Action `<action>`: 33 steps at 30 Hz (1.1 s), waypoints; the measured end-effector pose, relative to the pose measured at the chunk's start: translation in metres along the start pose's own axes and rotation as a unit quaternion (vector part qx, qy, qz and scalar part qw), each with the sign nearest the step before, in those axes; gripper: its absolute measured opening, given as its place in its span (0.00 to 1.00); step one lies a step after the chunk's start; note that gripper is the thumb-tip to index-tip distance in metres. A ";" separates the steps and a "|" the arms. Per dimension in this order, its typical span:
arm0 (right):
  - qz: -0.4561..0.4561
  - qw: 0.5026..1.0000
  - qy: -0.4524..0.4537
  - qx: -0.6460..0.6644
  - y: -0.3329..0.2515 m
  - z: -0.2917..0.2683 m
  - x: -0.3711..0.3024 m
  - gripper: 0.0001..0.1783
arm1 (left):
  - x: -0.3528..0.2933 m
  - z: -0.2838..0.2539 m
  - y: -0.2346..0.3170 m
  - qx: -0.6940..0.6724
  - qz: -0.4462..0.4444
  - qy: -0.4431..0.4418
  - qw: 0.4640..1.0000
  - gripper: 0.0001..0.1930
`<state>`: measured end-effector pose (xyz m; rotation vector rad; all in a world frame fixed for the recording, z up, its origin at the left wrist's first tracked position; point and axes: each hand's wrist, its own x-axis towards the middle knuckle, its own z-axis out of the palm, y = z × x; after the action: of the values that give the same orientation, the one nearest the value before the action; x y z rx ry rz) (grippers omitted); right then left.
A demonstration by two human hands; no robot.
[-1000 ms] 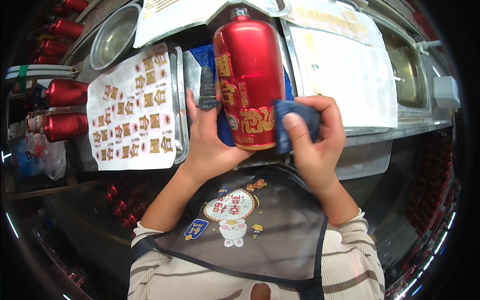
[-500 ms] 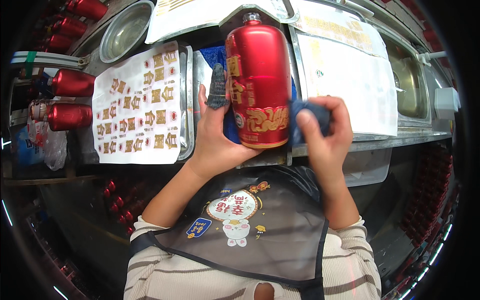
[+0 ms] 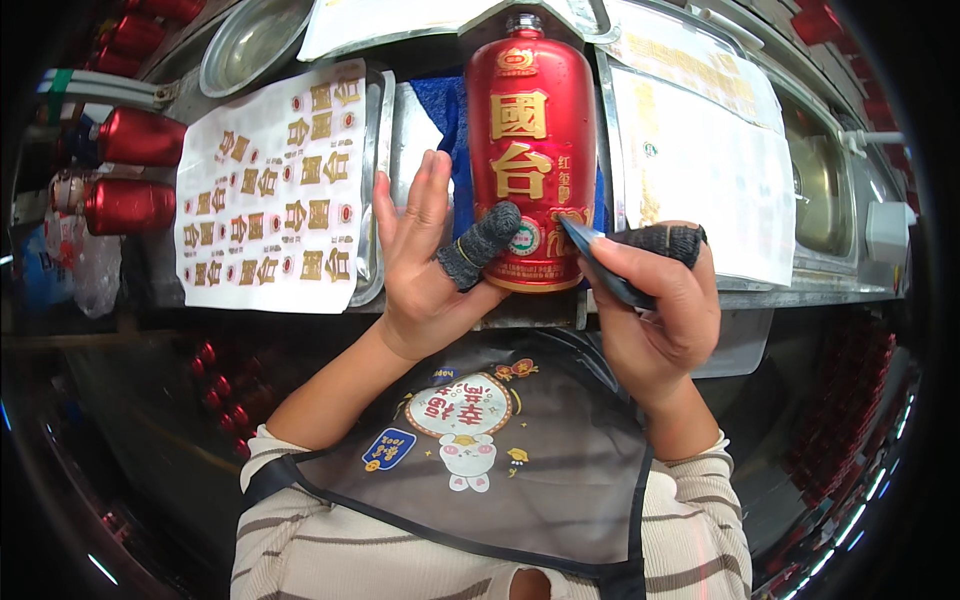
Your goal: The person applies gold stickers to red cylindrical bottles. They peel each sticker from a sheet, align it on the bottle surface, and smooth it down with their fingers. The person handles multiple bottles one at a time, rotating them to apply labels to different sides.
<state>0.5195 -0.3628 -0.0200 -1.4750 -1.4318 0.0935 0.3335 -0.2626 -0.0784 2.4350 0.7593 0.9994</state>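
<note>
A glossy red bottle [image 3: 533, 85] with raised gold lettering lies tilted back in front of me, its capless neck pointing away. My left hand [image 3: 425, 290] steadies its lower left end: one finger in a dark grey knitted sleeve [image 3: 478, 247] presses on the front and the thumb goes under the base. The other left fingers stretch up beside the bottle. My right hand [image 3: 660, 310], with a similar sleeve on one finger, is closed around a dark blue pointed piece [image 3: 608, 270]. Its tip touches the gold decoration at the bottle's lower right; its exact kind is unclear.
Left of the bottle, a white sheet of gold stickers [image 3: 275, 200] lies on a metal tray [image 3: 380, 200]. White backing sheets [image 3: 705, 170] cover the right side, beside a metal sink [image 3: 820, 190]. A metal bowl [image 3: 255, 45] stands far left, near more red bottles [image 3: 130, 205]. Blue cloth [image 3: 440, 100] lies under the bottle.
The bottle has turned so its gold lettering faces me. My left sleeved finger has moved from its side onto its front. The blue piece now shows a point touching the lower decoration.
</note>
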 end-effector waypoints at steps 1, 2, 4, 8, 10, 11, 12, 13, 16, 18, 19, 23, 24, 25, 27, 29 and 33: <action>-0.040 0.999 -0.022 -0.029 -0.002 0.002 0.001 0.21 | -0.002 0.001 0.000 -0.006 -0.002 0.008 1.000 0.27; -0.081 0.994 -0.043 -0.057 -0.005 0.002 0.000 0.21 | -0.003 0.002 -0.001 -0.010 0.005 0.007 1.000 0.26; -0.127 0.987 -0.089 -0.046 -0.009 0.001 -0.001 0.20 | -0.002 0.000 -0.004 -0.010 0.025 0.009 1.000 0.26; 0.024 0.999 0.020 0.018 -0.003 -0.001 0.002 0.20 | 0.012 -0.009 0.004 0.000 0.059 -0.010 0.998 0.28; -0.023 0.999 -0.018 -0.025 0.003 -0.002 -0.004 0.20 | 0.015 -0.006 0.009 -0.013 0.048 -0.001 0.999 0.31; -0.048 0.998 -0.037 -0.018 0.000 -0.003 -0.009 0.20 | 0.016 -0.003 0.011 -0.019 0.042 0.004 0.999 0.32; -0.045 0.995 -0.083 0.026 -0.009 -0.008 -0.010 0.21 | 0.013 0.002 0.011 -0.040 0.000 0.011 0.999 0.40; -0.011 0.996 -0.073 0.056 -0.012 -0.009 -0.009 0.21 | 0.012 0.002 0.008 -0.046 -0.034 -0.001 0.998 0.45; -0.009 1.000 0.021 -0.006 0.001 -0.001 0.002 0.22 | 0.011 0.003 -0.002 -0.039 -0.022 -0.031 0.999 0.45; -0.082 0.995 -0.050 -0.039 -0.003 0.000 0.004 0.24 | 0.012 0.003 -0.001 -0.029 -0.003 -0.034 0.999 0.46; -0.114 0.990 -0.075 -0.034 -0.008 0.000 0.000 0.25 | 0.014 0.000 0.002 -0.037 -0.011 -0.044 0.998 0.45; -0.034 0.995 -0.076 0.057 -0.003 -0.013 -0.004 0.22 | 0.024 -0.006 0.016 -0.066 -0.009 -0.036 0.997 0.42; 0.010 1.000 -0.001 0.029 -0.002 -0.009 -0.002 0.22 | 0.030 -0.006 0.019 -0.062 0.011 -0.038 0.997 0.41; 0.016 1.000 0.026 0.005 0.001 -0.003 -0.001 0.22 | 0.036 -0.009 0.022 -0.057 0.032 -0.039 0.997 0.40; -0.090 0.995 -0.014 -0.038 0.001 0.006 0.002 0.22 | 0.046 -0.012 0.025 -0.036 0.069 -0.097 0.992 0.40; -0.112 0.981 -0.144 0.067 -0.013 -0.003 -0.002 0.21 | 0.041 -0.004 0.026 -0.033 0.076 -0.059 0.995 0.45; -0.053 0.998 -0.019 -0.013 -0.003 0.004 0.013 0.19 | 0.028 0.001 0.019 -0.004 0.015 -0.029 0.999 0.47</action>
<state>0.5180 -0.3516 -0.0124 -1.4227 -1.5440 0.0372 0.3569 -0.2603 -0.0539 2.4631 0.7006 0.9366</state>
